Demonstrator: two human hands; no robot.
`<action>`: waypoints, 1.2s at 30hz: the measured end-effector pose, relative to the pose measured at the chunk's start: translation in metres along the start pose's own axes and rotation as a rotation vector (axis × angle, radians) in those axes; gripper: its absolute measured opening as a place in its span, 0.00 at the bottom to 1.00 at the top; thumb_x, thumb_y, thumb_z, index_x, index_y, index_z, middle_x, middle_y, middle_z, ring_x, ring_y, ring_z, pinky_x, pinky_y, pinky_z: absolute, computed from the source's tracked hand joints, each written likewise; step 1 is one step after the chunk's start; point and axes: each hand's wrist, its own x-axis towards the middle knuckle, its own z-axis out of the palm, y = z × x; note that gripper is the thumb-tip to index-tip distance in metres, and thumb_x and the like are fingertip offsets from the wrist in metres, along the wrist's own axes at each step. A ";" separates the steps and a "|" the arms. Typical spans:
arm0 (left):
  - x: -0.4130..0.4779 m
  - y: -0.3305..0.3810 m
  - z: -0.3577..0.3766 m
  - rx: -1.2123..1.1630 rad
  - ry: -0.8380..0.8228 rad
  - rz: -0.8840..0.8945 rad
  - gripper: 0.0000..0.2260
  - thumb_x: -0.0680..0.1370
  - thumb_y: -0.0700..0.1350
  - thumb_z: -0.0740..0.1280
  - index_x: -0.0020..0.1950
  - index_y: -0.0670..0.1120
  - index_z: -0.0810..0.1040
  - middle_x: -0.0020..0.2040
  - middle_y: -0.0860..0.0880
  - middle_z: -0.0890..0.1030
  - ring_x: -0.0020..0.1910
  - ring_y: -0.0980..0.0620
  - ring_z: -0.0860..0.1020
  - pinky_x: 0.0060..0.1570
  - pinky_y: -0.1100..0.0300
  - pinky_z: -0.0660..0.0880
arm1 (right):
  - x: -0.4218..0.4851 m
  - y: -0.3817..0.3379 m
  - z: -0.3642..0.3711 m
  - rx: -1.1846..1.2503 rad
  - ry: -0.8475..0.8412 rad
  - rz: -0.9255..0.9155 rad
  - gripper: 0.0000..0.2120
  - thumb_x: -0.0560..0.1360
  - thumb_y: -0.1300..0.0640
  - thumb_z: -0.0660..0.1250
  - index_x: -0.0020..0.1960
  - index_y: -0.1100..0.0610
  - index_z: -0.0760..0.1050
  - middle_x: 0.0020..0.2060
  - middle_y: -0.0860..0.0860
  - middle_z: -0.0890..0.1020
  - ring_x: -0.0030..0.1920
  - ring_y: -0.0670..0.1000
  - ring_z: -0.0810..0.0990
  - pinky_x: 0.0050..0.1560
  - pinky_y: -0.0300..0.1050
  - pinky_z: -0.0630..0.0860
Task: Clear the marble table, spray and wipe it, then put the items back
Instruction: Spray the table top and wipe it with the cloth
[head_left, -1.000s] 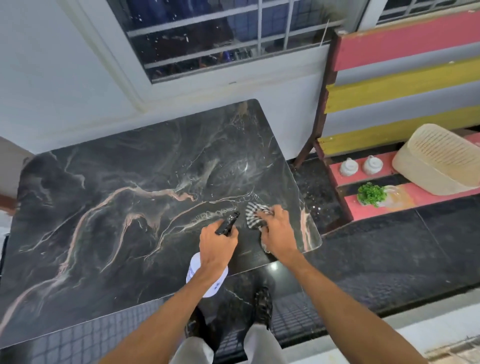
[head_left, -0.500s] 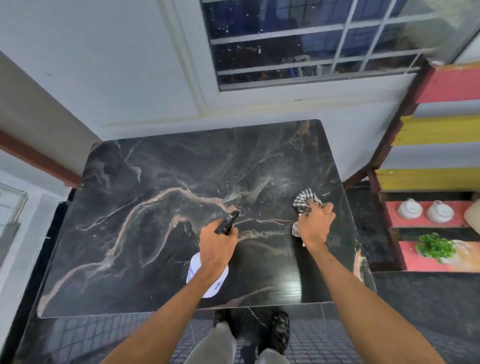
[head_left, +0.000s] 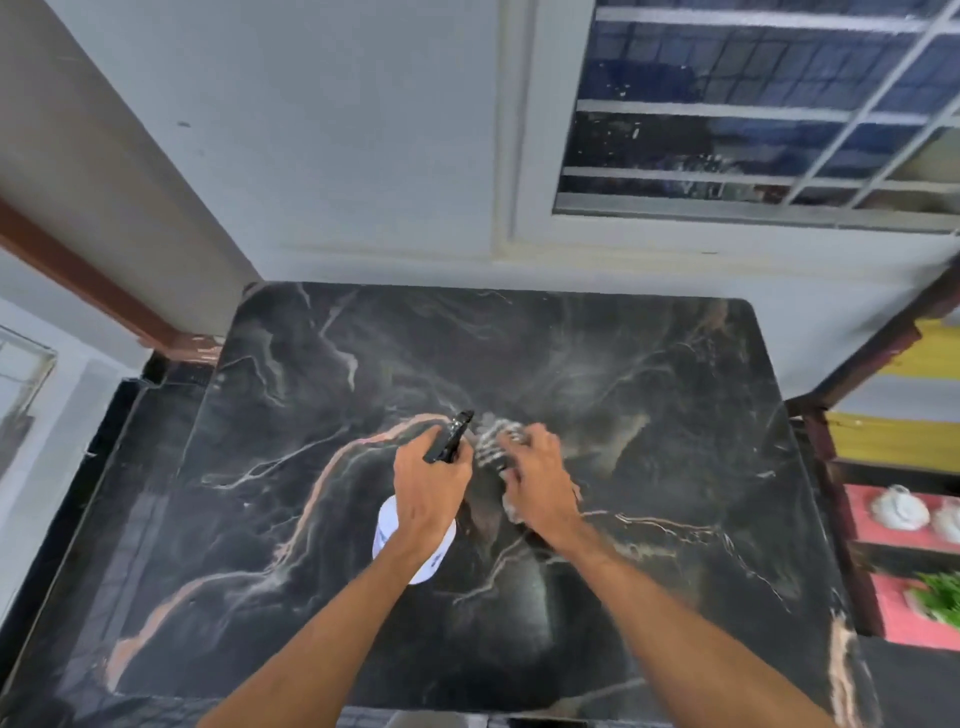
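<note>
The black marble table (head_left: 675, 415) with pink and white veins fills the middle of the view, with nothing standing on it. My left hand (head_left: 428, 486) grips a spray bottle (head_left: 410, 525) with a white body and a black nozzle, held above the table's middle. Just to its right, my right hand (head_left: 540, 483) presses a checked black-and-white cloth (head_left: 493, 441) flat on the marble. The cloth and right hand are blurred by motion.
A white wall and a barred window (head_left: 753, 114) stand behind the table. At the right, a striped bench (head_left: 893, 525) carries two white ceramic pots (head_left: 901, 506) and a green plant (head_left: 940, 597). A brown door frame (head_left: 78, 275) runs at the left.
My right hand has swept the cloth leftward from the table's right side to the middle, beside the bottle. The view has swung left. My left hand keeps the bottle in place.
</note>
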 end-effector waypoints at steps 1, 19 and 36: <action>0.010 -0.001 -0.006 -0.023 0.007 -0.006 0.10 0.77 0.40 0.72 0.38 0.41 0.77 0.32 0.43 0.76 0.30 0.53 0.70 0.34 0.58 0.70 | 0.009 -0.004 0.003 -0.012 -0.010 -0.072 0.23 0.74 0.65 0.64 0.68 0.53 0.76 0.58 0.56 0.70 0.59 0.57 0.70 0.59 0.51 0.75; 0.079 -0.006 -0.032 -0.014 0.079 0.003 0.14 0.79 0.42 0.73 0.35 0.41 0.74 0.30 0.42 0.75 0.29 0.53 0.67 0.33 0.57 0.68 | 0.149 -0.053 0.002 -0.019 0.043 0.141 0.23 0.78 0.67 0.62 0.70 0.53 0.75 0.63 0.59 0.70 0.62 0.60 0.69 0.64 0.54 0.75; 0.073 0.046 0.093 -0.061 -0.023 0.029 0.23 0.72 0.50 0.83 0.34 0.39 0.72 0.27 0.50 0.70 0.29 0.53 0.66 0.33 0.61 0.67 | 0.183 0.145 -0.116 0.061 0.155 0.360 0.21 0.77 0.65 0.63 0.69 0.54 0.76 0.64 0.60 0.68 0.64 0.64 0.70 0.66 0.55 0.73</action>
